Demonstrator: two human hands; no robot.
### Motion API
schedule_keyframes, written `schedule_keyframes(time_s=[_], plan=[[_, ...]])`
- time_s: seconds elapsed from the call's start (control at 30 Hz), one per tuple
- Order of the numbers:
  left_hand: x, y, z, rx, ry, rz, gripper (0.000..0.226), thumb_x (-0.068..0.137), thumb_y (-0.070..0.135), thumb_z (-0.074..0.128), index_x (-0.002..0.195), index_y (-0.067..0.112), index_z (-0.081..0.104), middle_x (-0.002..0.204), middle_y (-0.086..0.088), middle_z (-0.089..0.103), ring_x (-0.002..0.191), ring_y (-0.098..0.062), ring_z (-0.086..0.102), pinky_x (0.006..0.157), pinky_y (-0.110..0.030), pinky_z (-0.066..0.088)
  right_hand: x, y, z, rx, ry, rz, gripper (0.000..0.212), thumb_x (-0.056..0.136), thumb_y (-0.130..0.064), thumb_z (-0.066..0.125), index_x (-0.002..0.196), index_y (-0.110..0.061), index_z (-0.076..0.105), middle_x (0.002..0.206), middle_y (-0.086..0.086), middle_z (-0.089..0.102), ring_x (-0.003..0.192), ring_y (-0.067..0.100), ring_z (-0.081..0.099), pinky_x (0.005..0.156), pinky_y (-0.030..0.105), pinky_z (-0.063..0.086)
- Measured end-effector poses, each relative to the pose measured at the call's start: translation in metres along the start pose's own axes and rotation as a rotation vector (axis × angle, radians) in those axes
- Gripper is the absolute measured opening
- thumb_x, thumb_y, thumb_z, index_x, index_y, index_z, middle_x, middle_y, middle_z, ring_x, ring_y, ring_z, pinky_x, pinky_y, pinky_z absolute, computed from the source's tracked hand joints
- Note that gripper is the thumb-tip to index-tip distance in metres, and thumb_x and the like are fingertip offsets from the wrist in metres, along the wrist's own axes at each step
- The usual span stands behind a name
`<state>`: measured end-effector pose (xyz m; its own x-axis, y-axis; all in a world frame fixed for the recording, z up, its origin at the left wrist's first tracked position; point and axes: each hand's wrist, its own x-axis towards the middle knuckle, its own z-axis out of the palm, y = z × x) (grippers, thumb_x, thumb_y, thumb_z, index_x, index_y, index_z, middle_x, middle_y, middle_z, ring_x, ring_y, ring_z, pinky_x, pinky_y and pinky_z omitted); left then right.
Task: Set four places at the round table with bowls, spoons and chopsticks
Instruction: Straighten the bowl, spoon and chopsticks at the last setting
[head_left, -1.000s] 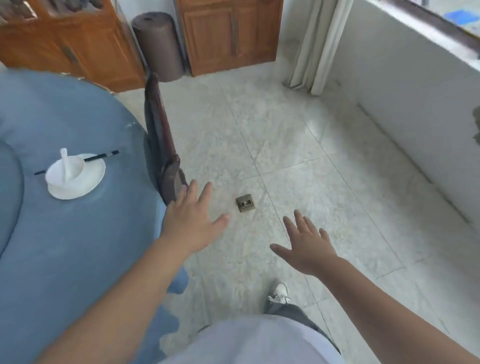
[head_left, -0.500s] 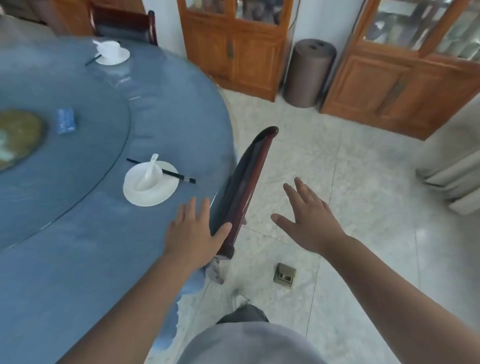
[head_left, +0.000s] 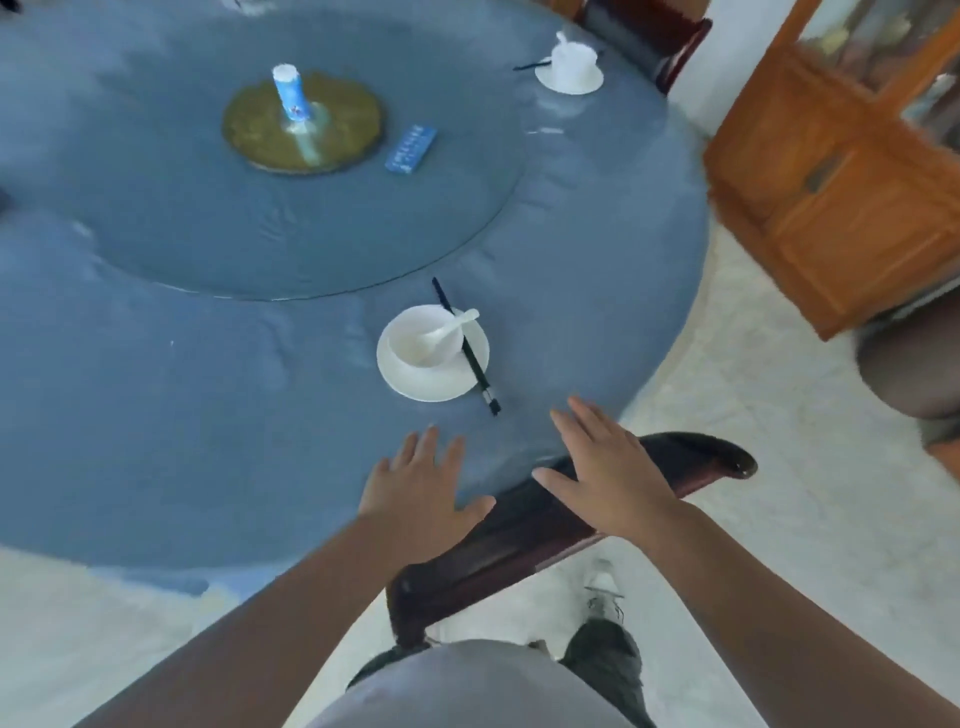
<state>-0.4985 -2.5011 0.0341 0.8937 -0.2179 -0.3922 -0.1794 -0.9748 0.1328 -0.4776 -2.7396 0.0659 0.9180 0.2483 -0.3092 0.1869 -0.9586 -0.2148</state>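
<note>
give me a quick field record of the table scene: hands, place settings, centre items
left hand: open, empty, over the table edge
right hand: open, empty, over the chair back
near setting: bowl on saucer, spoon in bowl, chopsticks across the saucer's right side
far setting: bowl, saucer, spoon, chopsticks
table centre: blue-white canister on turntable, blue packet beside

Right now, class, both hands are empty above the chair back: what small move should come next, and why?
Probably fetch another bowl. Only two places show fully: the near bowl with spoon and chopsticks, and the far bowl. Something at the top edge is cut off. The left hand and right hand hold nothing.
</note>
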Motion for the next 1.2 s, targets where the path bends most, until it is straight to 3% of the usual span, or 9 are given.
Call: schedule_keyframes(time_s=[0.3, 0.4, 0.7, 1.0, 1.2], plan=[[0.022, 0.054, 0.007, -0.183, -0.003, -0.387, 0.092, 0.081, 0.08, 0.024, 0.154, 0.028, 0.002, 0.165, -0.004, 0.005, 0.151, -0.023, 0.005, 0.118, -0.047, 0.021, 0.103, 0.067, -0.009, -0.177, -0.233, -0.41, 0.083, 0.091, -0.065, 0.042, 0.155, -0.021, 0.012, 0.166, 0.002, 0.0, 0.151, 0.021, 0.005, 0.118, 0.045, 0.02], [0.02, 0.07, 0.011, -0.192, 0.011, -0.433, 0.09, 0.082, 0.078, 0.025, 0.154, 0.027, 0.004, 0.164, -0.005, 0.008, 0.151, -0.024, 0.007, 0.117, -0.047, 0.023, 0.116, 0.075, -0.011, -0.198, -0.255, -0.478, 0.083, 0.091, -0.064, 0.044, 0.155, -0.019, 0.014, 0.165, 0.004, 0.004, 0.15, 0.021, 0.007, 0.116, 0.046, 0.024], [0.038, 0.044, 0.011, -0.216, -0.042, -0.379, 0.092, 0.084, 0.076, 0.033, 0.154, 0.026, 0.002, 0.164, -0.004, 0.006, 0.151, -0.022, 0.006, 0.118, -0.045, 0.022, 0.143, 0.053, 0.004, -0.194, -0.256, -0.446, 0.084, 0.09, -0.061, 0.05, 0.154, -0.017, 0.016, 0.165, 0.005, 0.008, 0.15, 0.022, 0.013, 0.115, 0.044, 0.028], [0.083, 0.005, 0.009, -0.173, -0.018, -0.185, 0.092, 0.087, 0.066, 0.043, 0.155, 0.017, 0.004, 0.164, -0.005, 0.007, 0.151, -0.022, 0.008, 0.117, -0.044, 0.024, 0.165, 0.029, 0.017, -0.153, -0.207, -0.384, 0.092, 0.086, -0.059, 0.06, 0.154, -0.016, 0.015, 0.165, 0.004, 0.009, 0.149, 0.023, 0.015, 0.115, 0.043, 0.028], [0.114, 0.017, 0.021, -0.189, 0.119, -0.111, 0.081, 0.092, 0.049, 0.053, 0.153, 0.008, 0.019, 0.162, -0.006, 0.021, 0.149, -0.021, 0.015, 0.115, -0.038, 0.026, 0.186, 0.028, 0.033, -0.149, -0.172, -0.518, 0.098, 0.08, -0.056, 0.069, 0.154, -0.015, 0.019, 0.164, 0.004, 0.015, 0.148, 0.022, 0.018, 0.114, 0.043, 0.026]])
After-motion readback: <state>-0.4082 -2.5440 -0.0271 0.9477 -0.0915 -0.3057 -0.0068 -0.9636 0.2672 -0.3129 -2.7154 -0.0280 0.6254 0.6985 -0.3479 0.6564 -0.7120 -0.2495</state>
